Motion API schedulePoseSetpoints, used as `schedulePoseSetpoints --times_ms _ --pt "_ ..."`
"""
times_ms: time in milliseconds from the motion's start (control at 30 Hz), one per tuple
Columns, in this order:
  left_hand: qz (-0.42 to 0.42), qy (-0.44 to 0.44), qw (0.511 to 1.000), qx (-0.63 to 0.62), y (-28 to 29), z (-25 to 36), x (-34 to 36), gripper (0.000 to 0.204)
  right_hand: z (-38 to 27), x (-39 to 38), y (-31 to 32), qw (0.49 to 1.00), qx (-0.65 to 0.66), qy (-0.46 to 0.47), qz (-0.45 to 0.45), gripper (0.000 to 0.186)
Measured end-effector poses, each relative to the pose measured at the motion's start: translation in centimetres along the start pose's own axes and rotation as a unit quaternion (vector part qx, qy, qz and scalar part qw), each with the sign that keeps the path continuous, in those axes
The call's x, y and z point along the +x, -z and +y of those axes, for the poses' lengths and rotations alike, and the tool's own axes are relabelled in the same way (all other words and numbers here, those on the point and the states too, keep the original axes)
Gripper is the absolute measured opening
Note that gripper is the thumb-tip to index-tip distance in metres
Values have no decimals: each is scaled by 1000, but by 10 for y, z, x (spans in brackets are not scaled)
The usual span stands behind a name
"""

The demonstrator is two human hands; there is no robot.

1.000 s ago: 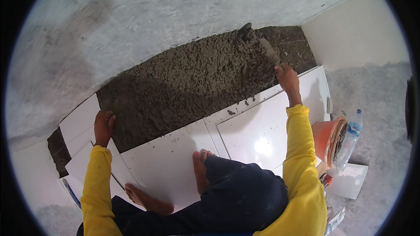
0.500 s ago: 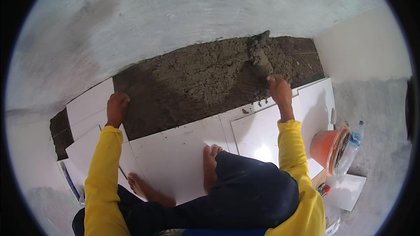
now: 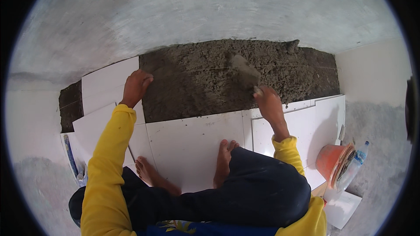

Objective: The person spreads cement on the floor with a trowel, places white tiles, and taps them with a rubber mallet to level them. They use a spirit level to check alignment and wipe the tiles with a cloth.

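My right hand [image 3: 269, 104] is closed round the handle of a trowel [image 3: 246, 71], its mortar-smeared blade lying over the bed of wet grey mortar [image 3: 192, 91]. My left hand [image 3: 137, 86] has its fingers curled together above the mortar's left edge, beside a laid white tile [image 3: 109, 76]. Whatever those fingers may pinch is too small to make out. A thin string [image 3: 308, 66] runs across the mortar, roughly along the wall. Along the near edge of the bed lie white floor tiles [image 3: 197, 146], with my bare feet on them.
Loose white tiles [image 3: 284, 129] rest on the floor at right, and another [image 3: 94, 124] at left. An orange bucket [image 3: 328, 161] and a plastic bottle [image 3: 358, 159] are at the right. A grey plastered wall [image 3: 210, 8] bounds the far side. A blue-and-dark strip [image 3: 69, 150] lies far left.
The trowel has moved left and nearer from the mortar heap, which now looks flatter and more spread. My left hand stays at the mortar's left edge. The whole view has shifted slightly.
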State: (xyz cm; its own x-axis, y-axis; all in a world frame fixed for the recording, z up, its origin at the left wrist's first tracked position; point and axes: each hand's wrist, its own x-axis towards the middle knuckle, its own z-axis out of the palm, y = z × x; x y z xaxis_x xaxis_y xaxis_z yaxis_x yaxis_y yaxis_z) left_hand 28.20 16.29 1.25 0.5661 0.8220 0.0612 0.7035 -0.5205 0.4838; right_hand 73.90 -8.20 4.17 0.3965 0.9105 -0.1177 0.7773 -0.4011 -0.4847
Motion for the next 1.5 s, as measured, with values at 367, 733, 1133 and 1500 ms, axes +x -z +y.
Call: schedulePoseSetpoints --times_ms 367,733,1133,1500 --pt "-141 -62 988 30 104 -29 -7 29 -9 -49 44 915 207 -345 -10 38" --pt "-230 -62 966 105 198 -20 -44 35 74 -20 -8 980 -160 -109 55 36" --pt "-314 178 932 21 192 -54 -109 44 173 52 76 961 -213 -151 87 39" --pt "-253 260 932 18 213 -85 -151 42 230 82 122 946 -122 -273 123 50"
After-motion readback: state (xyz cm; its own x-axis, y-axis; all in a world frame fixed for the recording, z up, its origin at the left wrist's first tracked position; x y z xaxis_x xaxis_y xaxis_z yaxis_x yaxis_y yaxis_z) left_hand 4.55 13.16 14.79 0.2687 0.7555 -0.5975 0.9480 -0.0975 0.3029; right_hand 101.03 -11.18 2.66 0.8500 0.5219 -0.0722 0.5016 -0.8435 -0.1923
